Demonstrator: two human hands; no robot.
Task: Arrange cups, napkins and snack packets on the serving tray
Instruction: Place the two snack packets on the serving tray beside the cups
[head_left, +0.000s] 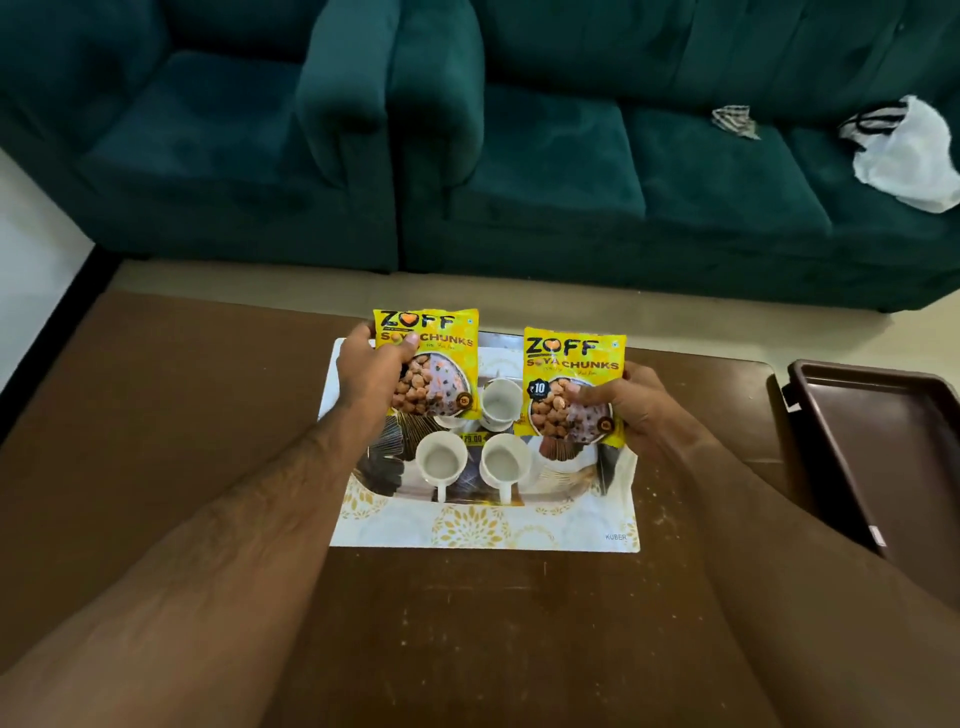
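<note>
A white tray with gold flower print (483, 527) lies on the brown table. Three white cups stand on it: one at the back (500, 402), one front left (440, 460), one front right (503, 464). My left hand (371, 376) holds a yellow soya chunks packet (434, 345) upright above the tray's back left part. My right hand (631, 410) holds a second yellow packet (571, 374) upright above the tray's right side. No napkins show.
A dark brown empty tray (883, 447) sits at the table's right edge. Behind the table stand green sofas (519, 156), with a white bag (909, 156) and a checked cloth (735, 122) on the right seat. Bare brown table (467, 634) spreads in front of the printed tray.
</note>
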